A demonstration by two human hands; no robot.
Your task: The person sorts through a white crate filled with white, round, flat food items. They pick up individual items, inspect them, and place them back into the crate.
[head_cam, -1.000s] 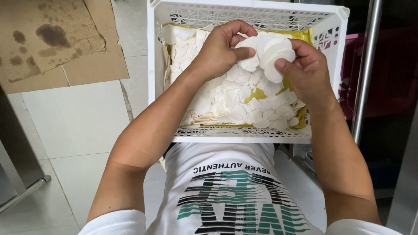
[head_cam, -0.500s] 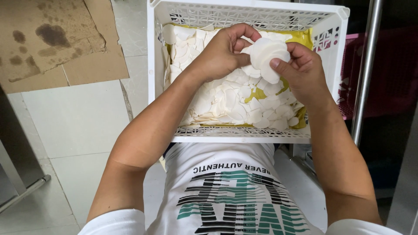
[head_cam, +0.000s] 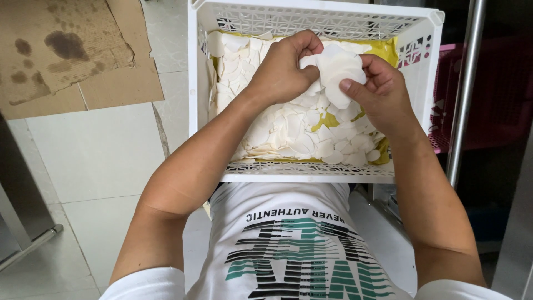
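A white plastic crate (head_cam: 311, 16) sits in front of me, lined with a yellow sheet (head_cam: 383, 50) and filled with many thin white round slices (head_cam: 288, 128). Both hands are over the far middle of the crate. My left hand (head_cam: 283, 69) and my right hand (head_cam: 377, 94) together pinch a small stack of white slices (head_cam: 336, 72) held just above the pile. The fingers of both hands are curled around its edges. The thumb of my right hand presses on the stack's near side.
A stained flattened cardboard sheet (head_cam: 72, 50) lies on the tiled floor (head_cam: 100, 161) to the left. A metal pole (head_cam: 466, 89) stands to the right of the crate, with a pink crate (head_cam: 494, 89) behind it. A metal leg (head_cam: 28, 239) is at the lower left.
The stack of slices has been gathered tighter between both hands. My left hand's fingers have moved onto it from the left, and my right thumb has slid over its near edge.
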